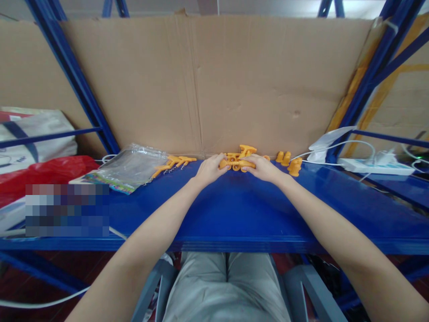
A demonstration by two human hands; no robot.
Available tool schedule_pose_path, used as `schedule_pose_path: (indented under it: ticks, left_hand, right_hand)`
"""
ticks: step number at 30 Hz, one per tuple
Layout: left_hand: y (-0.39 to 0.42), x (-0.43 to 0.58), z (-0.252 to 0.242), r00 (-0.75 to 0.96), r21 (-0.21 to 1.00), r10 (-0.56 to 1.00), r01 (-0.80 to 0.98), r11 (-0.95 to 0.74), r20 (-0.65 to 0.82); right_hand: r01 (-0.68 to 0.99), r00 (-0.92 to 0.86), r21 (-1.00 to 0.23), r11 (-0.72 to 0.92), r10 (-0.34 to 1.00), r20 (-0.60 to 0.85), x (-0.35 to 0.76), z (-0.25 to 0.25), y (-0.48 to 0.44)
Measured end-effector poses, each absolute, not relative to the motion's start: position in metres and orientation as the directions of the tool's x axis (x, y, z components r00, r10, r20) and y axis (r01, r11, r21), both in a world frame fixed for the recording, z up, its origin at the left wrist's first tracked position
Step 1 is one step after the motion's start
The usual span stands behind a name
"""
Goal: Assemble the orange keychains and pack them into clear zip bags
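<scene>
My left hand (211,169) and my right hand (263,167) meet at the back of the blue shelf. Their fingers are closed on the two ends of a yellow plastic piece (236,164), held level between them. Its exact kind is too small to make out, and my fingers cover the ends. Just behind it are more yellow parts, one a T-shaped handle (248,149). Left of my hands lie several yellow-handled corkscrews (174,161) with metal spirals. To the right stand yellow round-topped pieces (295,167).
A clear plastic bag (134,165) lies at the left, beside a red plastic bag (67,172). Cardboard (234,80) walls off the back between blue posts. A white power strip (377,166) with cables sits at the right. The shelf's front edge (241,246) runs above my lap.
</scene>
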State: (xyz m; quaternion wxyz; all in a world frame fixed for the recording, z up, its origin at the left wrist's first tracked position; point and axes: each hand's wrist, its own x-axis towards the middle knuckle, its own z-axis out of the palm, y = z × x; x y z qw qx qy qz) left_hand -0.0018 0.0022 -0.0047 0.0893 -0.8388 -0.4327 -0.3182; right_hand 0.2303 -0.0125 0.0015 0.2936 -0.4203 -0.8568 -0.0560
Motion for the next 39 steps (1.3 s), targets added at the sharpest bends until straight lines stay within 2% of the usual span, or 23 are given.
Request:
schedule_pose_path:
  ticks: [4,8,12,16,21,27,30,36,39]
  left_hand:
    - [0.003,-0.001,-0.005,0.406,0.139,0.688,0.794,-0.591,0.602]
    - [0.006,-0.004,-0.005,0.404,0.130,0.679,0.796,-0.591,0.613]
    - [0.011,-0.006,-0.007,0.425,0.106,0.599,0.751,-0.652,0.679]
    - [0.015,-0.006,-0.011,0.430,0.092,0.550,0.722,-0.685,0.716]
    - [0.014,-0.005,-0.012,0.418,0.103,0.572,0.738,-0.667,0.706]
    - [0.013,-0.005,-0.011,0.401,0.116,0.584,0.748,-0.653,0.706]
    - [0.012,-0.005,-0.011,0.400,0.112,0.570,0.742,-0.661,0.718]
    - [0.012,-0.003,-0.012,0.400,0.107,0.545,0.727,-0.678,0.737]
    - [0.014,-0.003,-0.013,0.388,0.123,0.557,0.730,-0.672,0.735]
  right_hand:
    - [0.712,-0.458,-0.229,0.664,0.686,0.565,0.233,0.000,-0.009]
    - [0.585,-0.407,-0.472,0.659,0.742,0.532,0.243,-0.002,-0.002]
    - [0.427,-0.353,-0.725,0.541,0.838,0.417,0.248,0.001,-0.001]
    - [0.373,-0.281,-0.851,0.371,0.919,0.277,0.241,0.009,-0.013]
    - [0.385,-0.205,-0.894,0.230,0.966,0.160,0.236,0.016,-0.025]
    - [0.291,-0.322,-0.929,0.227,0.938,0.128,0.244,0.017,-0.024]
    - [0.293,-0.276,-0.934,0.204,0.953,0.122,0.239,0.017,-0.025]
    - [0.385,-0.070,-0.922,0.048,0.997,0.023,0.224,0.020,-0.028]
    - [0.394,-0.102,-0.918,0.038,0.995,-0.003,0.229,0.022,-0.029]
